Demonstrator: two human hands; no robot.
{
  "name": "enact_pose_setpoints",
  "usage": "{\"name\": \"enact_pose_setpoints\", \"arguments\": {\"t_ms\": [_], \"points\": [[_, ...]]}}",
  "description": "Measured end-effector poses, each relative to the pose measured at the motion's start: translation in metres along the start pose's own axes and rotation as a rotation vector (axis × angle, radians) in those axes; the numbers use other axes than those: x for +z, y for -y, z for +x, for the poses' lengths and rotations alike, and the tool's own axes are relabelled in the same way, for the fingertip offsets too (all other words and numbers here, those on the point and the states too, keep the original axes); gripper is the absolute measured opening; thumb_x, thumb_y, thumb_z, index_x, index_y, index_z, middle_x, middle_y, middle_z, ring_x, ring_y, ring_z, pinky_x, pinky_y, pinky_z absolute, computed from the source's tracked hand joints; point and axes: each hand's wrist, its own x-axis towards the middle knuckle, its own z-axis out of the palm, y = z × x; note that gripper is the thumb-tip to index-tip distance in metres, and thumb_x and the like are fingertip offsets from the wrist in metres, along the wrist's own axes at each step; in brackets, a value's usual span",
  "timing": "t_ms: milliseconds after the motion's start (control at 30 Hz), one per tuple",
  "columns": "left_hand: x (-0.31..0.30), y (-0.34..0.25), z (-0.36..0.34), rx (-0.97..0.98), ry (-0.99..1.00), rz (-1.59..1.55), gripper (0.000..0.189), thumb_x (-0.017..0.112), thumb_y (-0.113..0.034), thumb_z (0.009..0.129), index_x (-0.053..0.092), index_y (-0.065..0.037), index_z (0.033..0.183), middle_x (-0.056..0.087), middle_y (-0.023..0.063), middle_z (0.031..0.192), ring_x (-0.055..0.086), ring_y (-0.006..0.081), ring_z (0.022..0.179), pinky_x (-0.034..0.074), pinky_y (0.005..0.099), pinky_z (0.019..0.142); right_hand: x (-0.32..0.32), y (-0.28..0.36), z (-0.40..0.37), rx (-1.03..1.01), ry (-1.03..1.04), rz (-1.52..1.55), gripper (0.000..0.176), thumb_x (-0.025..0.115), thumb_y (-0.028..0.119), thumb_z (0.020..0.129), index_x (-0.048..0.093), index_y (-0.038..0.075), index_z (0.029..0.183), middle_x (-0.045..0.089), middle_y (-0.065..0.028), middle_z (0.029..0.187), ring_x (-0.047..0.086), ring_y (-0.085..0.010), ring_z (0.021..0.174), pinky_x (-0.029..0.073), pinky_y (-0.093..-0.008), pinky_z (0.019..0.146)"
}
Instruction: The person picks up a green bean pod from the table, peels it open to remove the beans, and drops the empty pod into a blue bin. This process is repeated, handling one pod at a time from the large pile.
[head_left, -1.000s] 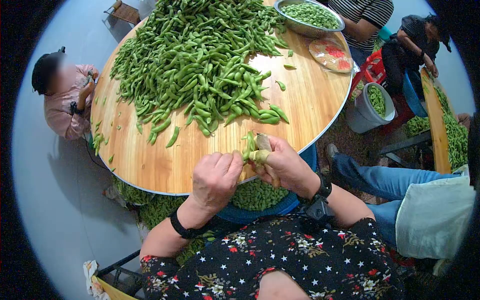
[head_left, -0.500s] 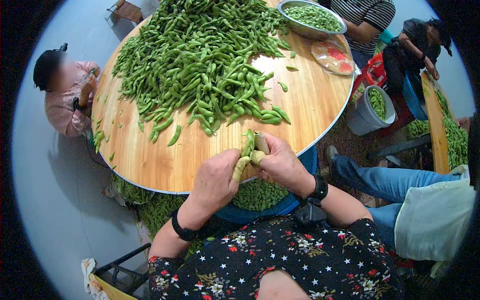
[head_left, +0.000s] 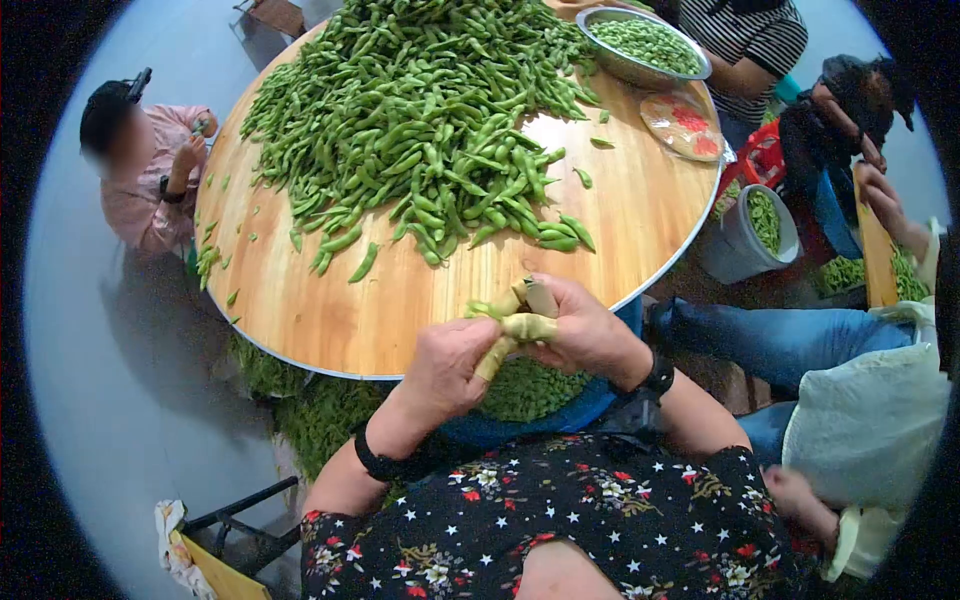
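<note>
— Both hands have slid a little to the right along the near edge since half a second ago, haven't they?

— Yes, and they still meet right over the rim. The right hand point(head_left: 588, 336) is closed around a few pods point(head_left: 483, 311), whose green tips stick out to the left just above the wood.

— And the left hand point(head_left: 445, 374)?

— It is curled shut, with a taped fingertip pressed up against the taped thumb of the right. I cannot tell whether it pinches a pod.

— How much room is around them?

— A broad strip of bare surface point(head_left: 400, 300) lies between the hands and the heap point(head_left: 430, 120), with one stray pod point(head_left: 364, 262) on it. The heap fills the far half.

— What is below the edge?

— A blue basin point(head_left: 592, 404) of shelled beans sits under the hands, partly tucked beneath the rim.

— What about the sides?

— On the right it is tight. A neighbour's knee in jeans point(head_left: 780, 340) is close to the right wrist, and a grey bucket point(head_left: 735, 255) stands by the rim. A metal bowl point(head_left: 645, 45) sits at the far edge. On the left a person in pink point(head_left: 150, 180) is at the rim, well apart.
</note>
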Motion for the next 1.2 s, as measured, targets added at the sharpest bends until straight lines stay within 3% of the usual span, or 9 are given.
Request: {"name": "enact_pose_setpoints", "arguments": {"t_ms": [133, 200, 267, 400, 567, 800, 867, 1067, 1200], "points": [[-0.014, -0.002, -0.018, -0.116, 0.063, -0.001, 0.014, 0.055, -0.014, 0.089, 0.053, -0.002, 0.083, 0.051, 0.0192, 0.07, 0.056, 0.0368, 0.065, 0.044, 0.0428, 0.057, -0.019, 0.006, -0.001, 0.222, 0.21, -0.21, 0.011, 0.068, 0.014, 0.083, 0.059, 0.008, 0.086, 0.056, -0.0005, 0.074, 0.053, -0.0067, 0.066, 0.04, -0.0233, 0.051], [-0.036, 0.002, -0.044, -0.151, 0.08, 0.109, 0.02, 0.057, -0.022, 0.089, 0.057, -0.003, 0.084, 0.055, 0.0192, 0.07, 0.058, 0.0373, 0.066, 0.045, 0.0434, 0.058, -0.033, -0.014, -0.004, -0.075, 0.37, -0.432, 0.01, 0.068, 0.01, 0.082, 0.058, 0.008, 0.086, 0.055, -0.0019, 0.072, 0.055, -0.0116, 0.068, 0.041, -0.0271, 0.054], [-0.07, -0.007, -0.065, -0.394, 0.463, 0.328, 0.028, 0.061, -0.032, 0.087, 0.062, -0.005, 0.081, 0.059, 0.0182, 0.069, 0.06, 0.037, 0.067, 0.046, 0.0441, 0.059, -0.029, -0.002, -0.017, -0.087, 0.502, -0.815, 0.014, 0.07, 0.01, 0.081, 0.059, 0.006, 0.089, 0.058, -0.0053, 0.076, 0.058, -0.0174, 0.072, 0.046, -0.0318, 0.063], [-0.098, 0.01, -0.069, -0.628, 0.283, 0.687, 0.03, 0.063, -0.038, 0.084, 0.067, -0.008, 0.083, 0.061, 0.0169, 0.07, 0.062, 0.0361, 0.07, 0.048, 0.044, 0.06, -0.017, -0.007, -0.026, -0.237, 0.384, -0.997, 0.015, 0.062, 0.016, 0.086, 0.058, 0.003, 0.092, 0.058, -0.0145, 0.077, 0.06, -0.031, 0.076, 0.048, -0.0384, 0.069], [-0.103, 0.094, -0.018, -0.257, -0.341, 0.754, 0.016, 0.06, -0.016, 0.082, 0.064, -0.006, 0.094, 0.062, 0.0165, 0.085, 0.059, 0.0356, 0.081, 0.048, 0.0442, 0.068, -0.001, 0.003, -0.01, -0.276, 0.005, -0.877, 0.025, 0.051, 0.022, 0.094, 0.052, 0.002, 0.107, 0.059, -0.0187, 0.082, 0.062, -0.0328, 0.08, 0.048, -0.0387, 0.072], [-0.105, 0.112, 0.001, -0.259, -0.231, 0.799, 0.013, 0.061, -0.006, 0.076, 0.062, -0.008, 0.089, 0.06, 0.0103, 0.091, 0.055, 0.0301, 0.091, 0.045, 0.0403, 0.077, -0.015, -0.017, -0.002, -0.467, 0.003, -0.818, 0.023, 0.05, 0.017, 0.094, 0.057, 0.002, 0.11, 0.052, -0.0136, 0.075, 0.053, -0.025, 0.069, 0.043, -0.0344, 0.065], [-0.103, 0.117, 0.001, -0.21, -0.229, 0.773, 0.013, 0.062, -0.004, 0.075, 0.06, -0.008, 0.087, 0.06, 0.0096, 0.09, 0.054, 0.0296, 0.093, 0.043, 0.041, 0.08, -0.007, -0.008, -0.001, -0.498, 0.013, -0.753, 0.032, 0.051, 0.017, 0.095, 0.056, 0.001, 0.122, 0.048, -0.0025, 0.073, 0.045, -0.01, 0.066, 0.039, -0.0246, 0.061], [-0.097, 0.093, 0.003, -0.188, -0.278, 0.669, 0.019, 0.064, -0.004, 0.077, 0.061, -0.006, 0.096, 0.059, 0.0136, 0.091, 0.056, 0.0292, 0.09, 0.045, 0.0404, 0.079, -0.017, -0.032, 0.027, -0.686, -0.03, -1.017, 0.034, 0.05, 0.017, 0.095, 0.054, 0.001, 0.125, 0.049, -0.0032, 0.073, 0.046, -0.0149, 0.066, 0.041, -0.0276, 0.066], [-0.065, 0.034, 0.007, -0.199, -0.232, 0.179, 0.024, 0.061, -0.002, 0.084, 0.06, -0.002, 0.107, 0.06, 0.0117, 0.094, 0.059, 0.0214, 0.083, 0.048, 0.0328, 0.073, 0.006, -0.003, 0.006, -0.363, 0.007, -0.672, 0.035, 0.044, 0.021, 0.097, 0.048, 0.003, 0.127, 0.058, -0.0053, 0.079, 0.055, -0.015, 0.07, 0.046, -0.0297, 0.065]]}}
